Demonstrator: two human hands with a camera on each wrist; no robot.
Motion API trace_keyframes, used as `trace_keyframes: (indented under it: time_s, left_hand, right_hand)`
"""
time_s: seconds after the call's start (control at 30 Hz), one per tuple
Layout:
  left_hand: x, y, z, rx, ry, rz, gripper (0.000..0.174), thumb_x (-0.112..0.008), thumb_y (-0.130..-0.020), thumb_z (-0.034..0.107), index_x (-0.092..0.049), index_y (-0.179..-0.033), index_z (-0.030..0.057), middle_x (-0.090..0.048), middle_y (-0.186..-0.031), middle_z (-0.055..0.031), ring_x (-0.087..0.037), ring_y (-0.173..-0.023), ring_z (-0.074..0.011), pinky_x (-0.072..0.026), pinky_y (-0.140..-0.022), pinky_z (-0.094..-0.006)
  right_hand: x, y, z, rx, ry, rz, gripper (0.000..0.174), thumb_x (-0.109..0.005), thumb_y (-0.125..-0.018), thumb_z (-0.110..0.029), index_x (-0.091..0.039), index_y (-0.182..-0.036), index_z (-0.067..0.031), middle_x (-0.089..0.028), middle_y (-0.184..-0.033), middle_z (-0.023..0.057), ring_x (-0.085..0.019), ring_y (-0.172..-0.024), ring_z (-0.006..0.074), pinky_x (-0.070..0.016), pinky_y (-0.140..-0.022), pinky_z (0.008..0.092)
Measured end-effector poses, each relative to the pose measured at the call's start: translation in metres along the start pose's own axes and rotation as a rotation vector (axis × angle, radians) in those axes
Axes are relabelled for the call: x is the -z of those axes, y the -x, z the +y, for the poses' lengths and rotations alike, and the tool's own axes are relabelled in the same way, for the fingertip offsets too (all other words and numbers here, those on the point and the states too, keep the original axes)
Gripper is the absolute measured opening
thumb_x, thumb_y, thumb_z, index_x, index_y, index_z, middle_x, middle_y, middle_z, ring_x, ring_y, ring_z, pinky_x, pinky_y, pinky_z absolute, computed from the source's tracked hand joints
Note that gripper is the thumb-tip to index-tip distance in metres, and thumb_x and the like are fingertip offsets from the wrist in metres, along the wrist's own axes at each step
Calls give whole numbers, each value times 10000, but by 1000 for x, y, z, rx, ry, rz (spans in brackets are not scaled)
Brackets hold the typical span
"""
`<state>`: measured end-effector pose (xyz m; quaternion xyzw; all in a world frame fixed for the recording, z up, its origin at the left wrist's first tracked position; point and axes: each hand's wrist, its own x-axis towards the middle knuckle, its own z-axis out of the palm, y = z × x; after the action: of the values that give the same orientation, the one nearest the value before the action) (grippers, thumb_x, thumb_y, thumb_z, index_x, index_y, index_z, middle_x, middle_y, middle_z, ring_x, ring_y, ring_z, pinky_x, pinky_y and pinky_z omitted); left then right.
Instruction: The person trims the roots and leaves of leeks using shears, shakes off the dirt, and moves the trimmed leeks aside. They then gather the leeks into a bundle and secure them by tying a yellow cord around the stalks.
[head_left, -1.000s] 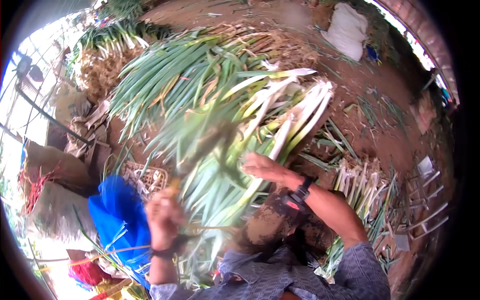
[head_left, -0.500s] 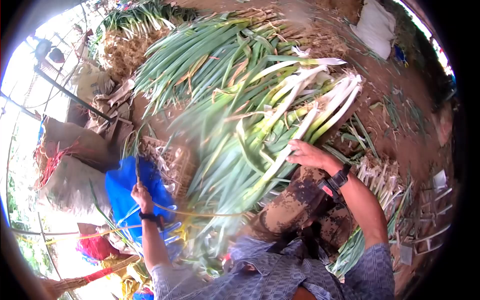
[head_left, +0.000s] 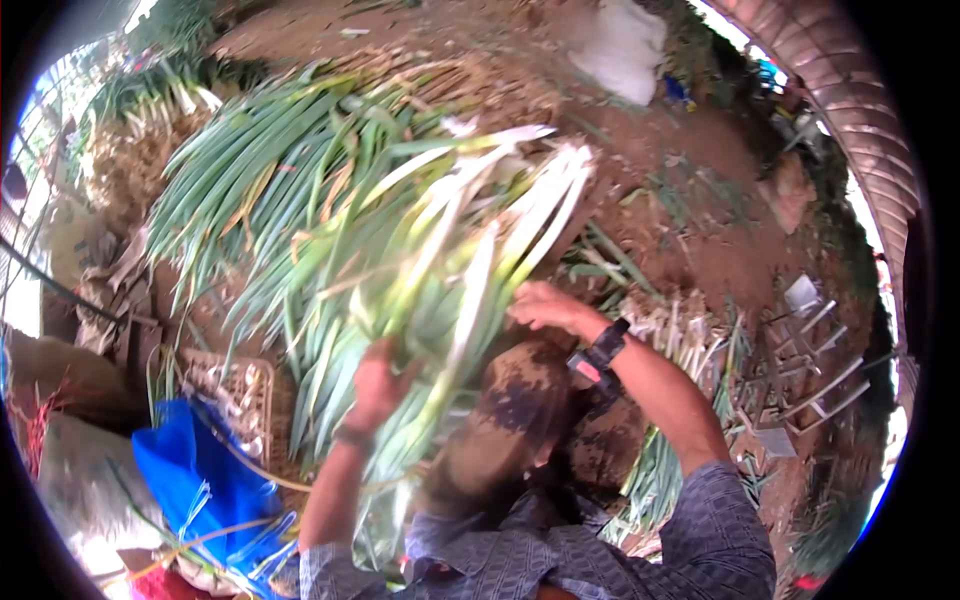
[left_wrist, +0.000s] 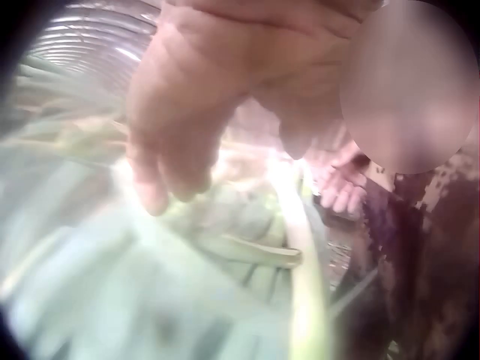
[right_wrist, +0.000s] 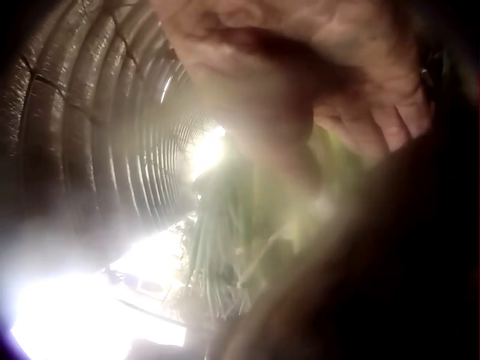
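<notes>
A heap of long green onions, with white stalks [head_left: 545, 215] towards the right and green leaves [head_left: 330, 400] towards the left, lies before me. My left hand [head_left: 380, 390] is over the leaves, just left of my knee. In the left wrist view its fingers [left_wrist: 180, 169] point down, loosely spread, with a pale onion stalk [left_wrist: 306, 277] close by; nothing shows in its grasp. My right hand [head_left: 555, 308] is beside the lower white stalks, above the knee. Its fingers [right_wrist: 375, 127] are loosely bent in the right wrist view, which is blurred and dark.
A blue cloth [head_left: 190, 455] and a woven basket [head_left: 275, 405] with scraps lie at the left. Another onion pile [head_left: 670, 325] lies right of my legs, near a metal frame [head_left: 825, 400]. A white sack [head_left: 625, 50] lies at the back.
My left hand swung left to the blue cloth with a dark, limp leaf, then came back right over the leaves without it. My right hand stays beside the white stalks.
</notes>
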<state>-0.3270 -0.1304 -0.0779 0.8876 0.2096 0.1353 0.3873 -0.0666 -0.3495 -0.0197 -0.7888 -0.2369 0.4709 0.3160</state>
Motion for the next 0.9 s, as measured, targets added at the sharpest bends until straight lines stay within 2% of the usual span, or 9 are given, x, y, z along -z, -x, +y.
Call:
trace_keyframes:
  time_s: [0.07, 0.13, 0.23, 0.4, 0.57, 0.63, 0.73, 0.83, 0.9]
  left_hand:
    - [-57, -45, 16, -337, -290, -2, 572, -734, -801, 442, -578, -1163, 26, -613, -1130, -196, -578, -1055, -362, -485, -870, -458]
    - [-90, -68, 30, -236, -334, -64, 460, -696, -823, 429, -589, -1077, 61, -603, -1026, -178, -574, -1005, -362, -476, -821, -480]
    - [-103, -85, 33, -410, -214, 78, 345, -695, -829, 336, -574, -1006, 66, -577, -930, -163, -569, -904, -371, -470, -738, -501]
    - [-66, -84, 97, -316, 74, 236, 250, -736, -789, 115, -547, -937, 45, -555, -838, -169, -558, -694, -370, -455, -561, -445]
    - [-40, -112, 144, -425, 646, -35, 247, -737, -829, 105, -563, -994, 44, -572, -810, -28, -562, -711, -105, -464, -564, -285]
    - [-41, -132, 118, -481, 538, -52, 123, -665, -820, 100, -586, -840, 8, -570, -705, -104, -509, -563, -210, -403, -471, -357]
    - [10, -132, 173, -613, 239, 1, 374, -727, -821, 142, -431, -621, 29, -390, -550, -105, -377, -497, -212, -286, -470, -392]
    - [4, -146, 155, -523, 420, 9, 132, -603, -943, 102, -591, -922, -28, -521, -701, -21, -429, -607, -108, -337, -511, -299]
    - [24, -145, 186, -559, 505, -153, 242, -542, -994, 194, -558, -846, 4, -480, -708, 1, -391, -610, -76, -308, -507, -271]
  right_hand:
    - [7, 9, 9, -17, -130, 23, 717, -716, -843, -437, -438, -1306, 33, -590, -1123, 142, -595, -1009, 231, -516, -819, 350]
    - [10, 14, 25, 71, -245, 171, 499, -673, -898, -382, -491, -1186, -17, -589, -1049, 113, -610, -822, 151, -546, -675, 261]
    - [15, 3, 44, 34, -363, 273, 611, -712, -863, -396, -465, -1252, 4, -576, -1122, 133, -625, -913, 178, -559, -727, 306]
    - [13, 16, -11, 212, -345, 106, 498, -650, -918, -398, -545, -1186, 9, -624, -1080, 122, -621, -1004, 209, -566, -792, 323]
    - [-6, 27, -56, 668, -219, -57, 542, -700, -883, -401, -524, -1191, 8, -612, -1127, 116, -617, -1002, 230, -554, -838, 343]
    - [-16, 26, -61, 668, -216, -98, 575, -725, -864, -408, -515, -1203, 7, -606, -1132, 113, -609, -998, 229, -533, -863, 347]
    - [-36, 31, -44, 653, -214, -38, 521, -726, -866, -376, -522, -1229, -63, -605, -1092, 76, -588, -1017, 189, -523, -813, 339]
    - [-56, 31, -54, 625, -439, 38, 300, -666, -879, -238, -601, -1046, 3, -664, -838, 54, -639, -783, 155, -527, -672, 301]
    - [-62, 50, -75, 581, -488, 81, 198, -635, -885, -192, -623, -913, 4, -667, -757, 73, -647, -710, 162, -536, -659, 304]
